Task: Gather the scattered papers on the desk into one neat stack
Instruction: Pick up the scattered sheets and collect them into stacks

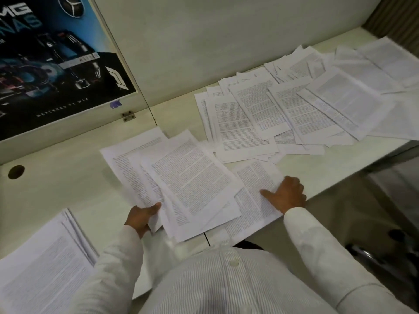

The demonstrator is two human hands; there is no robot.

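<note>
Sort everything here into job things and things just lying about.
Job: left hand gripping fanned sheets; right hand on a sheet; scattered papers; stack; desk.
Lying about: poster; hinge; cable hole.

The papers [283, 105] are white, each with a dense block of black print framed by bare margins. The stack [45, 264] is the same white, its print greyer (blur softens it). The desk [68, 184] is pale cream, with one dark round hole [16, 171]. The wall [204, 41] is flat off-white with a faint greenish cast. The poster [56, 60] is mostly black and deep blue with teal glows, white lettering and a silvery star, inside a pale border. The mark [115, 104] is purple, the hinge [128, 116] brass-toned. The shirt [215, 286] is white with fine grey pinstripes and a white button [234, 262].
</note>
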